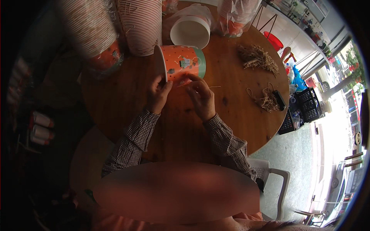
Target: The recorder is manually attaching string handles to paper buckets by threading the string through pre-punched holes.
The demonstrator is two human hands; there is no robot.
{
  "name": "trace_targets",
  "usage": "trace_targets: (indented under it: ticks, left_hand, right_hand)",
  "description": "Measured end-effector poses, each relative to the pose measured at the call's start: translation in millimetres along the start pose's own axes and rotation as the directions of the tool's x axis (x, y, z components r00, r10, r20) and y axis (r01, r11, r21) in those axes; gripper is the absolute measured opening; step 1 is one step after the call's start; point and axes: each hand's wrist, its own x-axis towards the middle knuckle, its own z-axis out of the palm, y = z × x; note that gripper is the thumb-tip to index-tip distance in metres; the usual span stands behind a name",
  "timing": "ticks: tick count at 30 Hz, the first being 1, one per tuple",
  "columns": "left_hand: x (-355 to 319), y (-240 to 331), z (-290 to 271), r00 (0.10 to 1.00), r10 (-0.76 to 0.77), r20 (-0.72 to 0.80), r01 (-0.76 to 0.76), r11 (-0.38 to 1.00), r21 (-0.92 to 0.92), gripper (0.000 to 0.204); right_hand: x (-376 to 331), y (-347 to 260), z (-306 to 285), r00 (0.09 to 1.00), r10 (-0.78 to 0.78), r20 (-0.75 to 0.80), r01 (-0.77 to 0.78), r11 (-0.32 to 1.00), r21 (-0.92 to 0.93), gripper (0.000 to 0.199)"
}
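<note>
An orange paper tub (pixel 173 61) with a white rim and a green base band lies on its side over the table, its mouth turned left. My left hand (pixel 158 94) grips it at the rim, thumb against the outer wall. Close to the lower side of the tub, my right hand (pixel 201 96) is closed, fingertips drawn together; what they pinch is hidden. A thin straw-coloured strand (pixel 216 86) shows just right of that hand.
Tall stacks of paper tubs (pixel 140 27) stand at the far left, with a bagged stack (pixel 235 17) farther right. A white-mouthed tub (pixel 190 32) lies behind. Raffia bundles (pixel 258 58) and a dark small object (pixel 279 100) rest on the round wooden table (pixel 231 127).
</note>
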Motion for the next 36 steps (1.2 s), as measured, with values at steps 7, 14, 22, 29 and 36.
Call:
trace_targets:
  ticks: [7, 14, 22, 29, 36]
  left_hand:
    - [-1.2, 9.9, 0.1, 0.992, -0.128, 0.015, 0.129, 0.980, -0.150, 0.022]
    - [5.0, 8.1, 0.5, 0.985, -0.130, -0.112, 0.113, 0.983, -0.144, 0.019]
    - [0.1, -0.6, 6.6, 0.988, -0.151, -0.034, 0.142, 0.970, -0.198, 0.023]
    - [-7.4, 1.8, 14.2, 0.997, -0.068, 0.036, 0.070, 0.996, -0.056, 0.027]
    - [-10.3, -1.7, 11.6, 0.993, -0.069, 0.098, 0.069, 0.998, 0.001, 0.027]
  right_hand:
    - [-2.5, 5.0, 1.8, 1.000, 0.012, -0.015, -0.012, 1.000, -0.014, 0.010]
    - [-1.2, -3.0, 8.8, 1.000, 0.005, -0.023, -0.007, 0.997, -0.076, 0.010]
    - [1.7, 1.6, 18.2, 0.979, 0.155, -0.132, -0.142, 0.985, 0.098, 0.009]
    - [0.8, -1.4, 22.8, 0.976, 0.064, -0.206, -0.059, 0.998, 0.032, 0.010]
    - [1.1, -2.1, 22.1, 0.963, 0.154, -0.223, -0.150, 0.988, 0.031, 0.011]
